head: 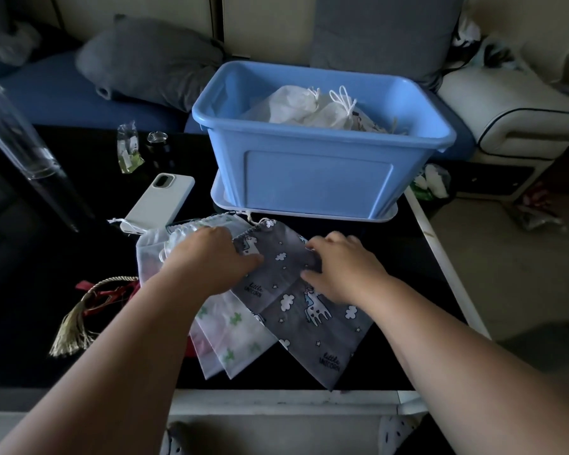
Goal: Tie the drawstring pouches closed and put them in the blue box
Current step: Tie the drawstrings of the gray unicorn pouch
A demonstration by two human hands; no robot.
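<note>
Here, the right hand's (342,267) fingers (322,243) and thumb pinch a fold of the grey pouch (296,323). The left hand (211,254) lays its thumb on the same cloth, its fingers hidden, so its grip cannot be told. "little UNICORN" is printed twice on the cloth. The pouch lies on the black table (408,264), its long axis slanting from the drawstring mouth by the box (316,182) to the near edge. At least two pale pouches (234,326) fan out beneath it. Two tied white pouches (296,103) sit in the box, and one phone (160,201) lies to its left.

A black table (408,257) carries the blue box (319,178) on its lid (222,198), a white phone (160,203), a tassel (73,326) and fanned pouches (309,336)
</note>
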